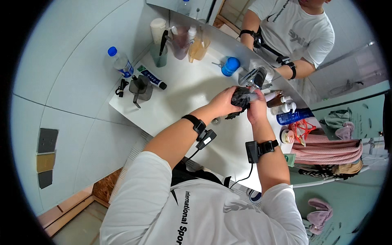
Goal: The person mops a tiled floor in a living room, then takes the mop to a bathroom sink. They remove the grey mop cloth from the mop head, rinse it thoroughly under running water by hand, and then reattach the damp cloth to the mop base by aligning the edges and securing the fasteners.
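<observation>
A bunched dark wet cloth (pixel 240 99) is gripped between both hands under the chrome faucet (pixel 256 76). My left hand (pixel 225 101) holds it from the left, and my right hand (pixel 257 107) from the right. Water runs from the spout onto the cloth near my right fingers. Part of the dark fabric hangs down over the white washbasin (pixel 196 98). Below the cloth, the round metal drain (pixel 216 120) is partly hidden by my left forearm. Black straps with small boxes and cables sit on both forearms.
On the left stand a plastic bottle (pixel 121 62), a toothpaste tube (pixel 152 77) and a grey cup (pixel 141 88). More cups (pixel 199 49) and a blue jar (pixel 230 66) line the back. Pump bottles (pixel 283 108) and a pink towel (pixel 327 150) are on the right; a mirror (pixel 288 39) rises behind.
</observation>
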`<state>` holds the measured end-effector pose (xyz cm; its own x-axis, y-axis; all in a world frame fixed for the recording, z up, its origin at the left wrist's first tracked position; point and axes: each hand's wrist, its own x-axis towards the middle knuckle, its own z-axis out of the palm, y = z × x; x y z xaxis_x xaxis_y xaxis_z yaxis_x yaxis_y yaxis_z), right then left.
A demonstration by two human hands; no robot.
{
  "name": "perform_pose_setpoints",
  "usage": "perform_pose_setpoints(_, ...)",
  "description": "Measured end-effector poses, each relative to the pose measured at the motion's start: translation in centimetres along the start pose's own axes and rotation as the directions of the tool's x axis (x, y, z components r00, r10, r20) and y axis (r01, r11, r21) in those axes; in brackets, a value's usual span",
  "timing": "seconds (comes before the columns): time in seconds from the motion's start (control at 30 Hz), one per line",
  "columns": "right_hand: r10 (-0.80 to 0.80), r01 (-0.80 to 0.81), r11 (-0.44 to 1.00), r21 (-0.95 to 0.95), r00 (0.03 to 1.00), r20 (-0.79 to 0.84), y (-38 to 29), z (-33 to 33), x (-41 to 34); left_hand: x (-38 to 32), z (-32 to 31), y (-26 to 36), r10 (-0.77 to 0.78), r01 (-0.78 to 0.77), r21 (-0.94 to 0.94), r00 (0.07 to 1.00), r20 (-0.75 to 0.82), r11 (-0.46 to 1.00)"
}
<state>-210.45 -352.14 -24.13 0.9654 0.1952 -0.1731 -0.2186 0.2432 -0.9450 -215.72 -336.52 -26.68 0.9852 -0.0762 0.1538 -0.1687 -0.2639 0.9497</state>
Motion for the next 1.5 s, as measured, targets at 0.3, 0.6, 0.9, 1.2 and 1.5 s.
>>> perform_pose_setpoints(0.3, 0.135, -0.102, 0.959, 0.264, 0.985, -0.110, 0.5, -3.4, 2.2, -1.8, 1.8, -1.8, -0.060, 0.072, 0.094, 0.990, -0.125, 0.993)
perform_pose_setpoints(0.6, 0.218, -0.193, 0.940, 0.280, 0.974, -0.063, -0.5, -2.6, 2.1, -1.4, 1.9, -2.4, -0.024, 0.030, 0.039, 0.987, -0.158, 0.999)
perform_pose_setpoints(0.9, 0.064, -0.059, 0.991, 0.119, 0.997, -0.046, -0.8, -0.6, 0.7, -1.4, 0.9, -0.6, 0.032, -0.031, 0.010, 0.988, -0.149, 0.999)
perform_pose_setpoints(1.2, -0.130, 0.137, 0.981, -0.139, 0.990, 0.059, -1.2, 0.6, -0.7, 1.2, -0.2, 1.5, 0.058, -0.046, 0.090, 0.989, -0.133, 0.995)
perform_pose_setpoints(1.5, -0.001, 0.051, 0.977, -0.206, 0.972, 0.235, 1.5, -2.3, -2.5, 2.4, 1.7, 0.5, -0.106, 0.091, -0.078, 0.969, -0.222, 0.993)
